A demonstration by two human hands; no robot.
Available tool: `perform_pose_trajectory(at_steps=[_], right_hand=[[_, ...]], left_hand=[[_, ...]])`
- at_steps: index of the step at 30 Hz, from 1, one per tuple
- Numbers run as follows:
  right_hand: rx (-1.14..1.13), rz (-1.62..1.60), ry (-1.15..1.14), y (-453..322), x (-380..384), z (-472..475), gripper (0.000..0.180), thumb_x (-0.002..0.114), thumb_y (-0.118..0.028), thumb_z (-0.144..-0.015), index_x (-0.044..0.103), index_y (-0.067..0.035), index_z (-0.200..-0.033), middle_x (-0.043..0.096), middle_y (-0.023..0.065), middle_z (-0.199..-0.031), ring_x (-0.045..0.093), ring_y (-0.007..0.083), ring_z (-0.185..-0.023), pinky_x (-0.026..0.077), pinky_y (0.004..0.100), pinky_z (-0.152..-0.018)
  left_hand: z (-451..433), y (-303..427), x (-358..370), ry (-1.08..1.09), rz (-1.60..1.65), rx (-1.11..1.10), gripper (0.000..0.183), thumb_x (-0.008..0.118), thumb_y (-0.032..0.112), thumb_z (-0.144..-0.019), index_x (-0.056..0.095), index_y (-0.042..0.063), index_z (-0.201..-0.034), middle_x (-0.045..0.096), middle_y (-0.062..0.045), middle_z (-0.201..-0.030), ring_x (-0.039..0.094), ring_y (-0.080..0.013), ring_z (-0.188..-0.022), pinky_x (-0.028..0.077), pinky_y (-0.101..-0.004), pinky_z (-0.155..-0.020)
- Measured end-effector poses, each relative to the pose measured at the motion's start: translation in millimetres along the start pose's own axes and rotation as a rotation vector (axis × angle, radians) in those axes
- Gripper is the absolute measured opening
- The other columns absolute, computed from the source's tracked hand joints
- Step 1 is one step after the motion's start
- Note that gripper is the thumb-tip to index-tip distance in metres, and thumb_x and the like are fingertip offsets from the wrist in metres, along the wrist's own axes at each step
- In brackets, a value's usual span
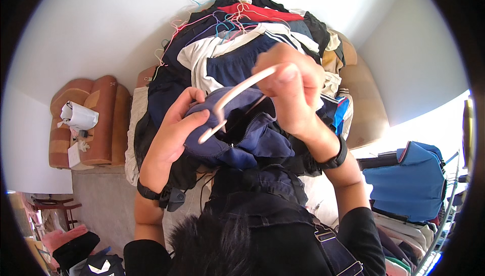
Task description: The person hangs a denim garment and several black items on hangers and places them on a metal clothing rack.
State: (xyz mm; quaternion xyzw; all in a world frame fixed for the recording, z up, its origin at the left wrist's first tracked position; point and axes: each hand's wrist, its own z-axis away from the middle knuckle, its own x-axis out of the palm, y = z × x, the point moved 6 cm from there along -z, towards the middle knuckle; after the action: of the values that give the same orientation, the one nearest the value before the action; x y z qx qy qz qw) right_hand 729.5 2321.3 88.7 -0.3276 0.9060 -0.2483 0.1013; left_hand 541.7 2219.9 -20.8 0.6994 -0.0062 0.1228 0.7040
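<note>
My left hand [178, 128] grips the collar edge of a navy zippered garment [257, 139], its thumb and fingers pinching the cloth. Above the same garment, my right hand [291, 83] is closed around one end of a pale clothes hanger [242, 86]. The hanger's hook end hangs over the garment's neck opening, beside my left fingers. Part of the hanger is hidden by the cloth and my right hand. Just beyond lie navy shorts [235, 65] and a white shirt [189, 52] on a large clothes pile.
Several colored hangers [216, 18] lie on the pile near the wall. A brown sofa [102, 113] with a white bag [79, 115] stands at left, and a beige armrest [360, 98] at right. Blue clothing [409, 181] hangs on a rack at lower right.
</note>
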Motion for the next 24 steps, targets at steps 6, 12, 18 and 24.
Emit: perform_pose_trajectory(at_steps=[6,12,18,24], right_hand=[[-0.043,-0.095,-0.202,-11,17,-56,0.039,0.063,-0.023,-0.11,0.065,0.001,-0.079,0.053,-0.0007,-0.06,0.054,0.0037,-0.054,0.04,0.0247,-0.047],[-0.012,0.16,-0.675,19,65,-35,0.029,0.062,-0.026,-0.11,0.075,-0.001,-0.105,0.067,0.0156,-0.073,0.061,0.0236,-0.061,0.05,0.0349,-0.061],[-0.011,0.162,-0.561,-22,54,-114,0.033,0.058,-0.027,-0.106,0.079,-0.002,-0.102,0.074,0.0217,-0.082,0.075,0.0343,-0.074,0.059,0.0433,-0.074],[0.092,0.143,-0.666,-31,72,-189,0.04,0.057,-0.043,-0.107,0.073,-0.006,-0.104,0.068,0.0083,-0.086,0.059,0.0206,-0.075,0.053,0.0402,-0.074]], left_hand=[[-14,23,15,-0.037,-0.044,0.086,0.024,0.072,0.007,-0.098,0.053,0.013,-0.113,0.047,0.009,-0.1,0.039,0.0,-0.083,0.031,-0.0187,-0.069],[-14,80,0,-0.091,-0.282,0.384,0.057,0.075,0.05,-0.096,0.054,0.004,-0.123,0.059,0.001,-0.107,0.057,-0.0082,-0.106,0.044,-0.0248,-0.095],[-19,98,-39,0.141,-0.127,0.296,0.035,0.075,0.008,-0.093,0.062,0.005,-0.125,0.062,-0.003,-0.118,0.058,-0.0085,-0.112,0.047,-0.0228,-0.093],[-34,125,-35,-0.042,-0.152,0.384,0.033,0.07,0.004,-0.094,0.055,0.008,-0.123,0.056,0.0,-0.112,0.055,-0.0073,-0.104,0.044,-0.0216,-0.093]])
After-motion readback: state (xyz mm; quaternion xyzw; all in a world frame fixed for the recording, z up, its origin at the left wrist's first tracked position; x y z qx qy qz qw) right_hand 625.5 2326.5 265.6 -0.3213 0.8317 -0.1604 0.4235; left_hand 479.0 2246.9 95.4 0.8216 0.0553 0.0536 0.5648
